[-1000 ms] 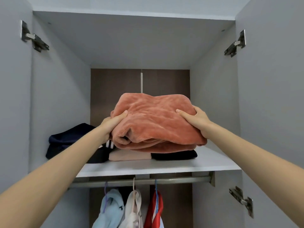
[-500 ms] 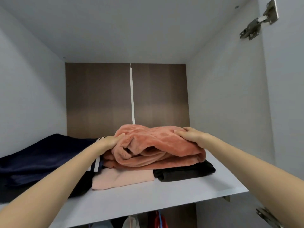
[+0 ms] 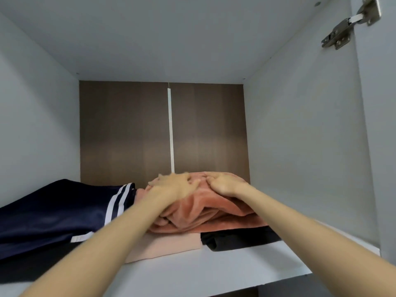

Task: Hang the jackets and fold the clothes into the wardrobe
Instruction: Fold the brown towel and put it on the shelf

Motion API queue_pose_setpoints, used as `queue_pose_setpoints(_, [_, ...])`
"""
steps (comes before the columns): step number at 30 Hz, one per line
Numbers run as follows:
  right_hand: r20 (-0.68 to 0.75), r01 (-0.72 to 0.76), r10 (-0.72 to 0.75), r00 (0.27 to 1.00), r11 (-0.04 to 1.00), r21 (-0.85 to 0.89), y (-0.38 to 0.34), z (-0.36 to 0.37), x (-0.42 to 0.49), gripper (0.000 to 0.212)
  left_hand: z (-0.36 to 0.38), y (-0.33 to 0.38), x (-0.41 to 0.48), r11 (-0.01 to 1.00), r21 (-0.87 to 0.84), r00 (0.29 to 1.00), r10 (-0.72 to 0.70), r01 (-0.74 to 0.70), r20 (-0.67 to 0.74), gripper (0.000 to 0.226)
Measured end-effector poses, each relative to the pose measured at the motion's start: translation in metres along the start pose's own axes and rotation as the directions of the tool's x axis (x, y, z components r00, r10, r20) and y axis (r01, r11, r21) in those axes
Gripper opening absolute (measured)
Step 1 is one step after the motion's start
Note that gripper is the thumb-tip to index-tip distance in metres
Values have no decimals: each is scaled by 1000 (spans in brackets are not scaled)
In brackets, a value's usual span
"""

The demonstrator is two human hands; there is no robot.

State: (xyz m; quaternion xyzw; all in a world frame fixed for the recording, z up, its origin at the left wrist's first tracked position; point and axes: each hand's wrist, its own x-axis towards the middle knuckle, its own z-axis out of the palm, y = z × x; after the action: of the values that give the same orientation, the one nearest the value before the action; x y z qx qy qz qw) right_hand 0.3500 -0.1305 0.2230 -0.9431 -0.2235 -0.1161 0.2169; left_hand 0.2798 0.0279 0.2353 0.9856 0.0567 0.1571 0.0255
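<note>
A folded orange fleece garment (image 3: 214, 213) lies on the white wardrobe shelf (image 3: 214, 269), stacked on a pale pink folded piece (image 3: 167, 243) and a black folded piece (image 3: 237, 237). My left hand (image 3: 173, 185) rests flat on top of the fleece with its fingers spread, slightly blurred. Beside it, my right hand (image 3: 225, 184) sits on the top right of the fleece, fingers bent into the fabric.
A navy garment with white stripes (image 3: 53, 211) fills the left part of the shelf, touching the stack. The brown back panel (image 3: 124, 129) is close behind. The grey side wall and a metal door hinge (image 3: 351, 22) are at the right.
The fleece has gone from being carried in both hands onto the stack and deeper into the shelf. Both hands moved from its sides to its top, and my view came closer.
</note>
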Motion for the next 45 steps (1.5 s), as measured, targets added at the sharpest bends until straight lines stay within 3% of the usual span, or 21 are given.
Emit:
queue_pose_setpoints(5, [-75,-31,23,997,993,-116,8,20,-14,52,30,-17,-12,999,-22,994,32,-35,-102,55])
queue_pose_setpoints(9, [-62,-14,7,998,993,-117,-1,10,-27,50,18,-16,-22,998,-52,997,16,-20,-78,51])
queue_pose_setpoints(16, [-364,88,-64,929,995,52,-9,-34,-90,44,-27,13,-64,990,-111,919,40,-90,-393,45])
queue_pose_setpoints(24, [-447,177,-21,894,934,311,8,-39,-200,35,-42,53,-175,936,-277,870,55,-216,-490,42])
queue_pose_setpoints(30, [-411,196,-9,912,888,416,19,-24,-272,28,-17,77,-254,881,-330,873,164,-339,-459,41])
queue_pose_setpoints(45, [-361,21,105,927,944,330,-1,-9,-490,29,15,90,-447,826,-440,924,235,-353,-301,43])
